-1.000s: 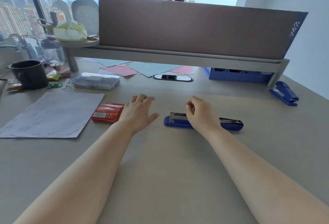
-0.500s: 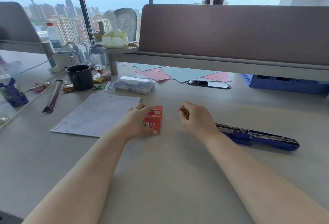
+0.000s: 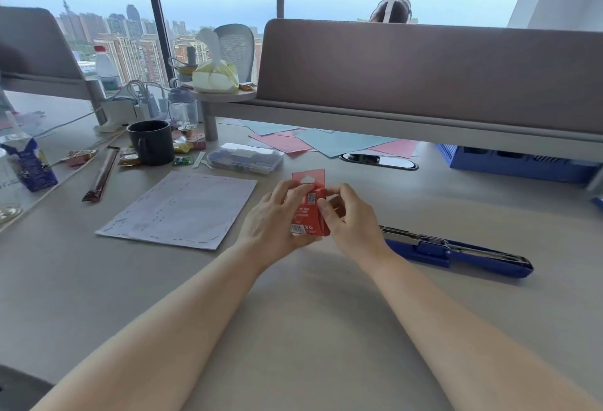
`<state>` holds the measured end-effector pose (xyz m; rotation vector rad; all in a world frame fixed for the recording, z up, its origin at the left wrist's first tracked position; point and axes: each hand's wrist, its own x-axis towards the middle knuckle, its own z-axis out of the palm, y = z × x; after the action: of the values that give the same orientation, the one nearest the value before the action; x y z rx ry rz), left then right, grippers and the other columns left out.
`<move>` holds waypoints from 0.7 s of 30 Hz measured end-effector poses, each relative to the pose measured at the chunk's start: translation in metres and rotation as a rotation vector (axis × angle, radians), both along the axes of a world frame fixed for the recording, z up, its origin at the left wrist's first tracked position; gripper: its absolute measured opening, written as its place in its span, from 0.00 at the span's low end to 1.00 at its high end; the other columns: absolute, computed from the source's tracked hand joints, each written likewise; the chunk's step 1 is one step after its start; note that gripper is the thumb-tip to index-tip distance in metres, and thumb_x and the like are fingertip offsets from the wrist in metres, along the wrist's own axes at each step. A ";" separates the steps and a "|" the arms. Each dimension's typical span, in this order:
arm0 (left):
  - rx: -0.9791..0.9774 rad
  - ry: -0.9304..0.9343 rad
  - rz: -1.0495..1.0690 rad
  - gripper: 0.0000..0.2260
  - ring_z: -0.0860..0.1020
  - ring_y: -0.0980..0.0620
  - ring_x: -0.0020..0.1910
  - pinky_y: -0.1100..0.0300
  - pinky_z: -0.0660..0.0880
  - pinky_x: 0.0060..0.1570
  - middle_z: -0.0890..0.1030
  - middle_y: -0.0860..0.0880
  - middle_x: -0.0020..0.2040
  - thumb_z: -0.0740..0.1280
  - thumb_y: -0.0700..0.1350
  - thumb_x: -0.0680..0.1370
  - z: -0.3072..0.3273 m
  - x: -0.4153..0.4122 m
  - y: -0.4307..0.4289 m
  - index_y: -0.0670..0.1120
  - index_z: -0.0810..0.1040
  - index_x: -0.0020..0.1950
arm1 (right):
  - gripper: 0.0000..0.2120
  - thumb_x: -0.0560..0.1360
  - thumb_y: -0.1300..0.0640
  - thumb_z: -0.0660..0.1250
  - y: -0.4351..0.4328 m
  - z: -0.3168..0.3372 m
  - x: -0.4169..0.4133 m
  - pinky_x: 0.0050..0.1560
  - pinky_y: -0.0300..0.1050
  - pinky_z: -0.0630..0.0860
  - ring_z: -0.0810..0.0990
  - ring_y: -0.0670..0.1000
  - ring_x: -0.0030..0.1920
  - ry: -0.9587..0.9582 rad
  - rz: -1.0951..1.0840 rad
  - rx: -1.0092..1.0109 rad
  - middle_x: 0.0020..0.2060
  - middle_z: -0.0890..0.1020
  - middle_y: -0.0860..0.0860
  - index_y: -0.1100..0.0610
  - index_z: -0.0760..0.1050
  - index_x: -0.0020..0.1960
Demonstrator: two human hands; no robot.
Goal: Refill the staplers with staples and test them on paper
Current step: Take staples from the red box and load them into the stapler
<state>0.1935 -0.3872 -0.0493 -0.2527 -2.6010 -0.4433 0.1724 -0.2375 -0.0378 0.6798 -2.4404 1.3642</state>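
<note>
A small red staple box (image 3: pixel 309 215) stands upright above the desk, its hang tab pointing up. My left hand (image 3: pixel 275 221) grips it from the left and below. My right hand (image 3: pixel 350 218) pinches its top right corner. A blue stapler (image 3: pixel 456 252) lies flat on the desk just right of my right hand, swung fully open with its metal staple channel showing. A white sheet of paper (image 3: pixel 179 210) with several staple marks lies to the left of my hands.
A clear plastic case (image 3: pixel 245 157) and a black mug (image 3: pixel 151 142) sit behind the paper. Pink and blue paper sheets (image 3: pixel 326 143) lie under the brown partition (image 3: pixel 424 74). A blue basket (image 3: pixel 515 162) stands at the right. Snack wrappers and bottles crowd the far left.
My left hand lifted the red box off the desk and stood it upright. My right hand left the stapler and closed on the box top. The view shifted left.
</note>
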 end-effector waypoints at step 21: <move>0.160 -0.044 0.027 0.38 0.75 0.43 0.58 0.51 0.76 0.55 0.64 0.44 0.67 0.75 0.52 0.67 -0.003 0.000 0.010 0.46 0.60 0.71 | 0.17 0.79 0.58 0.56 0.008 -0.001 -0.001 0.52 0.41 0.78 0.80 0.50 0.54 0.141 0.018 0.007 0.55 0.80 0.53 0.53 0.66 0.68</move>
<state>0.1940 -0.3773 -0.0525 -0.1553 -2.5906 -0.6509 0.1710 -0.2291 -0.0385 0.7746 -2.3346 1.2693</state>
